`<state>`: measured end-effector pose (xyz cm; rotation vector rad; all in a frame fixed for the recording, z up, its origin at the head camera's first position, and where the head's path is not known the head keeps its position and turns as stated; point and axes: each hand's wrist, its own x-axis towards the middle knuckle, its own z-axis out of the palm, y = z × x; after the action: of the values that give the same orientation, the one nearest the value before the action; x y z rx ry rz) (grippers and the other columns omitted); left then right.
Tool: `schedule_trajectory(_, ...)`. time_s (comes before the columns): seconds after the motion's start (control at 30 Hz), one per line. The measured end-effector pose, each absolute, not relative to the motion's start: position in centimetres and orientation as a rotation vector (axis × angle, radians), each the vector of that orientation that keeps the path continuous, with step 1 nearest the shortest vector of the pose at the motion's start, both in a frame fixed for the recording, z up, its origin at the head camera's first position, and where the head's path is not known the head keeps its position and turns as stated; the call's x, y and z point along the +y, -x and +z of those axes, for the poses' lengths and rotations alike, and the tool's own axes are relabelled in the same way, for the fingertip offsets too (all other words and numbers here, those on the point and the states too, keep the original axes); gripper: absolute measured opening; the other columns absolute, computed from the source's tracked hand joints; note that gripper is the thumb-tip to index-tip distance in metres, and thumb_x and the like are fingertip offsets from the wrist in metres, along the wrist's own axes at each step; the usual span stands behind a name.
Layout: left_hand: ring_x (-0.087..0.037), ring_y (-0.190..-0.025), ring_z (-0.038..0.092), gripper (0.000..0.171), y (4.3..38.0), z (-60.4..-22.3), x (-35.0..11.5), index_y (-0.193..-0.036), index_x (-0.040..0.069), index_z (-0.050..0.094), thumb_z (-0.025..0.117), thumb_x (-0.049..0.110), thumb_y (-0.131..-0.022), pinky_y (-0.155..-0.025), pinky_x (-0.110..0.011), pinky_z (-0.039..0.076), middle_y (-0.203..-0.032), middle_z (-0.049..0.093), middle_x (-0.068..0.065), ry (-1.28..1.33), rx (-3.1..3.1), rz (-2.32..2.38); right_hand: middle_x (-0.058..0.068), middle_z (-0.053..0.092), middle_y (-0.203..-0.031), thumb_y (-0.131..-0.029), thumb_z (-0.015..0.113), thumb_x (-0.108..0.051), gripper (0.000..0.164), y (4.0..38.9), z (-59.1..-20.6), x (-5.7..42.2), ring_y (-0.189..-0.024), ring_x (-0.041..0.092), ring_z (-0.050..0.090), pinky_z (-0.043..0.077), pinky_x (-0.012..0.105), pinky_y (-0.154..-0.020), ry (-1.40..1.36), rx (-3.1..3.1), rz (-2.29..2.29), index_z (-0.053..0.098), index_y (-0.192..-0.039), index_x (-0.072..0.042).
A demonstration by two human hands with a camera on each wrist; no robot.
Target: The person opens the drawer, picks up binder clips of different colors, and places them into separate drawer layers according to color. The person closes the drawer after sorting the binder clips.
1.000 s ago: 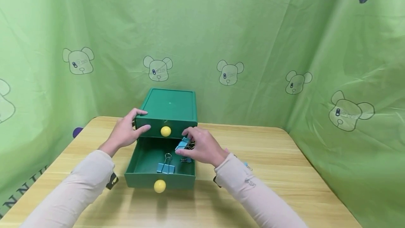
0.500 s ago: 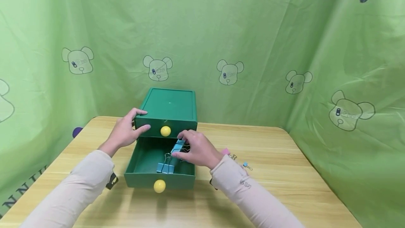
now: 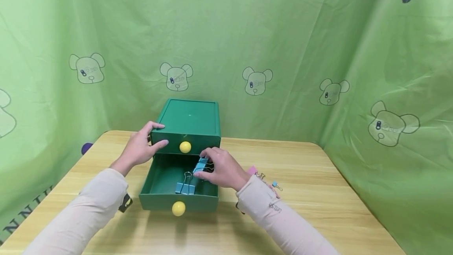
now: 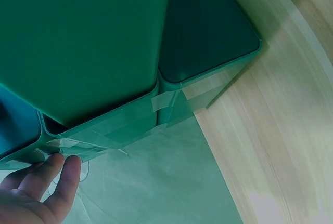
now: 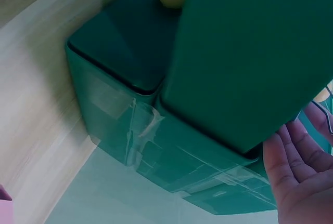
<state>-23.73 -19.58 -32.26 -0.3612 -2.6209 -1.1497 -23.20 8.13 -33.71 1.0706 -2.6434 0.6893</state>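
Note:
My left hand [image 3: 139, 149] touches the left front corner of the green drawer cabinet [image 3: 189, 116], fingers along its upper edge and side, thumb at the upper drawer front. In the left wrist view, fingertips [image 4: 73, 167] meet the cabinet side. My right hand [image 3: 226, 168] pinches a blue binder clip [image 3: 200, 165] between thumb and fingers, above the right part of the pulled-out drawer [image 3: 155, 202]. Another blue binder clip [image 3: 185, 188] lies in that drawer near its front, wire handles upward. The right hand hides part of the drawer's right side.
Yellow knobs [image 3: 185, 147] mark the drawer fronts. Right of the cabinet, a pink item [image 3: 252, 170], some small metal clips [image 3: 260, 176] and a small blue binder clip [image 3: 276, 185] lie on the wooden table [image 3: 318, 207], partly behind the right sleeve. Green curtains [image 3: 219, 30] surround it.
My right hand has moved slightly left and down with the binder clip, over the drawer, then barely shifted. The left hand has stayed on the cabinet corner.

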Motion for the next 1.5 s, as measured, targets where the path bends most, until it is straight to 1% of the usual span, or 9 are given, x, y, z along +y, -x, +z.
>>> schedule_trajectory(0.2, -0.047, -0.115, 0.053, 0.051, 23.7, -32.3, -19.5, -0.139, 0.011, 0.042, 0.064, 0.029, -0.096, -0.091, -0.057, 0.049, -0.134, 0.049, -0.028, 0.357, -2.625, -1.153, 0.008, 0.063, -0.113, -0.083, 0.077, -0.04, 0.052, 23.3, -34.1, 8.2, -0.098, 0.018, 0.06, 0.053, 0.032, -0.089, -1.062, -2.661, 0.697, 0.061, -0.12, -0.006)
schedule_trajectory(0.37, -0.047, -0.117, 0.052, 0.051, 23.7, -32.3, -19.5, -0.139, 0.011, 0.042, 0.064, 0.028, -0.095, -0.092, -0.058, 0.048, -0.134, 0.048, -0.028, 0.364, -2.621, -1.161, 0.011, 0.063, -0.114, -0.085, 0.075, -0.038, 0.049, 23.4, -34.1, 8.3, -0.103, 0.021, 0.06, 0.052, 0.034, -0.091, -1.083, -2.637, 0.699, 0.061, -0.119, -0.005)
schedule_trajectory(0.53, -0.049, -0.12, 0.049, 0.051, 23.7, -32.2, -19.6, -0.138, 0.011, 0.042, 0.064, 0.026, -0.095, -0.093, -0.059, 0.046, -0.135, 0.047, -0.028, 0.362, -2.625, -1.16, 0.011, 0.064, -0.111, -0.087, 0.074, -0.034, 0.045, 23.5, -34.0, 8.7, -0.102, 0.024, 0.06, 0.053, 0.035, -0.089, -1.09, -2.629, 0.721, 0.062, -0.117, -0.003)
schedule_trajectory(0.73, -0.049, -0.12, 0.049, 0.052, 23.7, -32.2, -19.6, -0.139, 0.011, 0.042, 0.064, 0.027, -0.095, -0.093, -0.058, 0.046, -0.135, 0.047, -0.028, 0.36, -2.627, -1.167, 0.013, 0.064, -0.108, -0.089, 0.073, -0.029, 0.041, 23.6, -34.0, 9.4, -0.098, 0.022, 0.061, 0.053, 0.036, -0.088, -1.06, -2.639, 0.757, 0.061, -0.117, -0.002)
schedule_trajectory(0.83, -0.049, -0.12, 0.049, 0.051, 23.8, -32.2, -19.6, -0.139, 0.011, 0.042, 0.065, 0.027, -0.095, -0.093, -0.058, 0.046, -0.135, 0.047, -0.028, 0.359, -2.624, -1.17, 0.013, 0.065, -0.106, -0.089, 0.073, -0.027, 0.039, 23.7, -33.9, 9.7, -0.095, 0.025, 0.062, 0.053, 0.035, -0.086, -1.057, -2.626, 0.784, 0.06, -0.116, -0.001)
schedule_trajectory(0.97, -0.049, -0.12, 0.05, 0.051, 23.8, -32.2, -19.6, -0.139, 0.011, 0.042, 0.064, 0.027, -0.095, -0.093, -0.058, 0.047, -0.135, 0.048, -0.028, 0.36, -2.625, -1.168, 0.009, 0.065, -0.1, -0.088, 0.073, -0.024, 0.035, 23.8, -33.8, 10.1, -0.09, 0.024, 0.062, 0.054, 0.033, -0.082, -1.064, -2.58, 0.78, 0.061, -0.113, -0.002)
schedule_trajectory(1.07, -0.049, -0.121, 0.05, 0.051, 23.8, -32.2, -19.6, -0.138, 0.01, 0.042, 0.064, 0.027, -0.095, -0.093, -0.058, 0.046, -0.135, 0.048, -0.028, 0.371, -2.622, -1.163, 0.005, 0.065, -0.097, -0.088, 0.074, -0.023, 0.032, 23.9, -33.8, 10.5, -0.087, 0.021, 0.061, 0.054, 0.031, -0.078, -1.055, -2.552, 0.752, 0.062, -0.111, -0.004)
schedule_trajectory(1.3, -0.048, -0.122, 0.048, 0.05, 23.9, -32.1, -19.7, -0.138, 0.01, 0.043, 0.064, 0.027, -0.095, -0.094, -0.059, 0.045, -0.135, 0.049, -0.029, 0.384, -2.607, -1.151, 0.01, 0.065, -0.103, -0.087, 0.074, -0.019, 0.031, 24.1, -33.8, 11.7, -0.087, 0.023, 0.062, 0.055, 0.035, -0.078, -1.01, -2.521, 0.77, 0.062, -0.11, -0.002)
schedule_trajectory(1.5, -0.046, -0.118, 0.052, 0.051, 23.8, -32.2, -19.6, -0.138, 0.01, 0.043, 0.064, 0.029, -0.095, -0.093, -0.058, 0.047, -0.134, 0.05, -0.028, 0.374, -2.621, -1.136, 0.008, 0.065, -0.105, -0.086, 0.075, -0.019, 0.034, 24.2, -34.1, 12.9, -0.088, 0.022, 0.062, 0.055, 0.035, -0.079, -0.922, -2.54, 0.772, 0.062, -0.113, -0.002)
